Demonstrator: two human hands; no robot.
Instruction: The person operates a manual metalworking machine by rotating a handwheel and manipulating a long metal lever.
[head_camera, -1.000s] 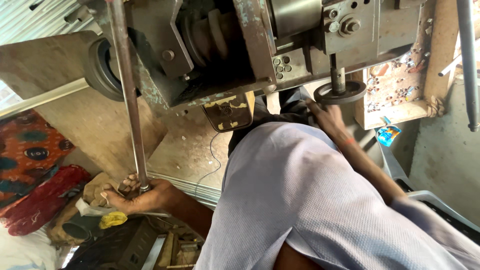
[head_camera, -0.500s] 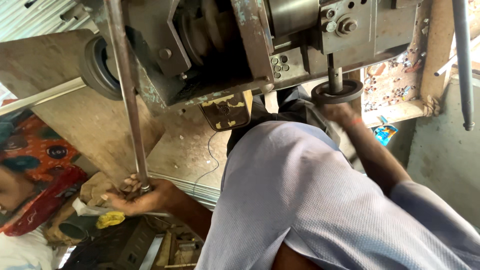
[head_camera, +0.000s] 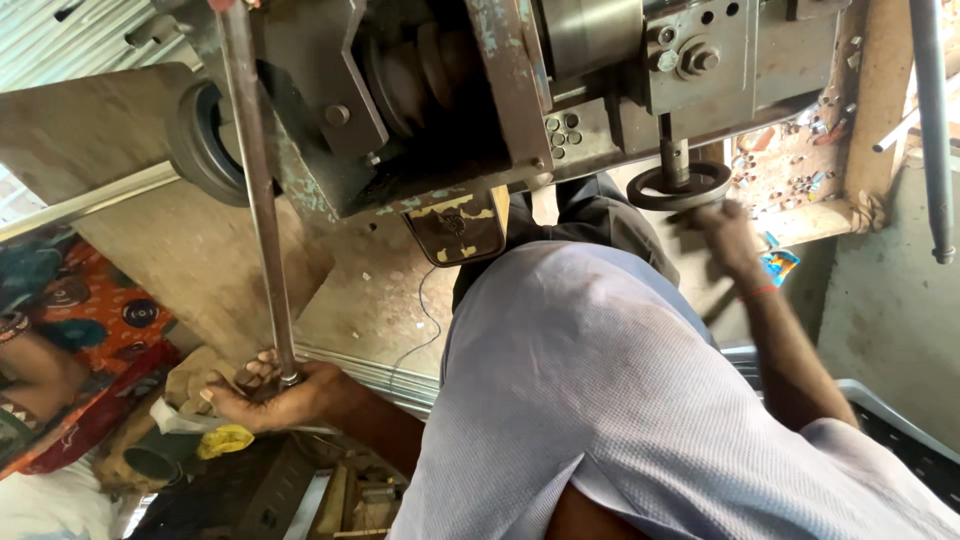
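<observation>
My left hand (head_camera: 262, 392) is closed around the lower end of a long steel lever rod (head_camera: 258, 190), which runs up past a large grey-green metal machine (head_camera: 500, 90). My right hand (head_camera: 728, 232) reaches up to the small black handwheel (head_camera: 682, 186) on a short shaft under the machine. Its fingers curl on the wheel's lower right rim, and the hand is slightly blurred. A red thread circles that wrist. My pale blue shirt (head_camera: 600, 400) fills the middle of the view and hides what lies beneath it.
A person in orange and red patterned cloth (head_camera: 70, 330) sits at the far left. A black rubber wheel (head_camera: 205, 145) juts from the machine's left side. A second steel rod (head_camera: 930, 130) hangs at the right. A yellow rag (head_camera: 225, 440) and dark clutter lie below my left hand.
My right hand has slid rightward along the handwheel's lower rim. The person at the left has leaned further into view. My left hand has stayed on the rod.
</observation>
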